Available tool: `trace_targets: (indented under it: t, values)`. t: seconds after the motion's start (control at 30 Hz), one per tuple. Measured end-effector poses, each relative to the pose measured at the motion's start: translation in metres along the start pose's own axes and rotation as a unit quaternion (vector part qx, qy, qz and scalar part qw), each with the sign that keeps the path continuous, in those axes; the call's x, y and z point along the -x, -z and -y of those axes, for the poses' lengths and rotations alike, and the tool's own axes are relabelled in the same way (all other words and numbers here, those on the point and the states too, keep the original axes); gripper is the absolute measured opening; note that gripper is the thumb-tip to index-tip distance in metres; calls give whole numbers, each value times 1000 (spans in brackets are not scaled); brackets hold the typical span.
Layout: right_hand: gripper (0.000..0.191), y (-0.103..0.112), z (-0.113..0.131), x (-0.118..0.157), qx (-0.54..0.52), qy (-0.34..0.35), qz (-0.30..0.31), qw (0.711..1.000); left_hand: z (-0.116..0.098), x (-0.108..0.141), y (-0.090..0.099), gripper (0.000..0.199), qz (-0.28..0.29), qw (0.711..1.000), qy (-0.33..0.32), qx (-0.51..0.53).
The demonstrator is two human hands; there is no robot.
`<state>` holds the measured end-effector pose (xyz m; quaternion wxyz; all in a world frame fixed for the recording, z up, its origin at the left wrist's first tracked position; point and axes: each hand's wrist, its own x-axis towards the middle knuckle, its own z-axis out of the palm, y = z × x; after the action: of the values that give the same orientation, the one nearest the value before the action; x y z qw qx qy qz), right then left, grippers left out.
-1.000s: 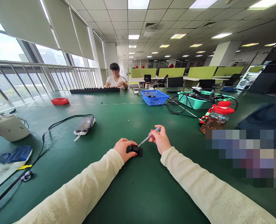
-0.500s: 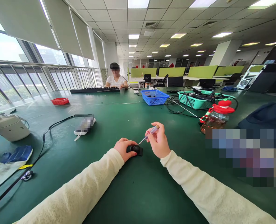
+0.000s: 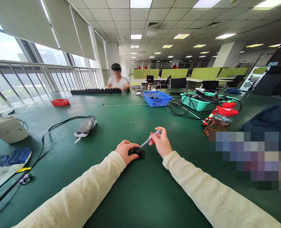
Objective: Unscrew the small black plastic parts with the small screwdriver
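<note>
On the green tabletop, my left hand (image 3: pixel 128 151) is closed around a small black part (image 3: pixel 140 154), thumb in front and fingers behind. What kind of part it is I cannot make out. My right hand (image 3: pixel 161 142) pinches a screwdriver (image 3: pixel 149 140) with a clear handle, tilted so that its tip points down and left. The tip meets the top of the black part, or sits just above it; which of the two I cannot tell. Part of the black piece is hidden under my left fingers.
A blue basket (image 3: pixel 157 102) and a green basket (image 3: pixel 197 105) with cables stand farther back. To the right is a red-lidded bottle (image 3: pixel 220 122). A red tray (image 3: pixel 60 102), a white jug (image 3: pixel 9 129) and a strap (image 3: pixel 43 142) lie left. Another person (image 3: pixel 118 80) sits across.
My right fingers have shifted on the screwdriver, and the hand sits slightly lower. The screwdriver leans a little differently. My left hand keeps its hold on the black part.
</note>
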<state>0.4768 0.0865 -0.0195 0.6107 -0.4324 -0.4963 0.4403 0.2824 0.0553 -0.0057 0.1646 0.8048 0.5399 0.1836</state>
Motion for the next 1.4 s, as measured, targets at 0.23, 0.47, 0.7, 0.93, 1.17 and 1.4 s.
trace_targets:
  t: [0.23, 0.47, 0.7, 0.93, 1.17, 1.4]
  values:
    - [31, 5, 11, -1, -73, -61, -1, 995, -2, 0, 1, 42, 3, 1000, 9, -6]
    - [33, 5, 21, 1, -155, -99, 18, 983, 1, 0, -1, 40, -3, 1000, -13, -15]
    - [42, 1, 17, 2, -131, -74, -4, 989, 1, 0, -1, 41, -2, 1000, -19, -16]
    - [41, 3, 14, -1, -132, -123, -51, 982, 1, 0, 0, 41, 6, 1000, -19, -15]
    - [35, 6, 18, 0, -118, -33, -21, 992, -4, 2, 3, 40, 1, 1000, -8, -14]
    - [30, 5, 17, 3, -80, 42, 29, 996, -2, 1, 2, 41, 2, 1000, -11, -17]
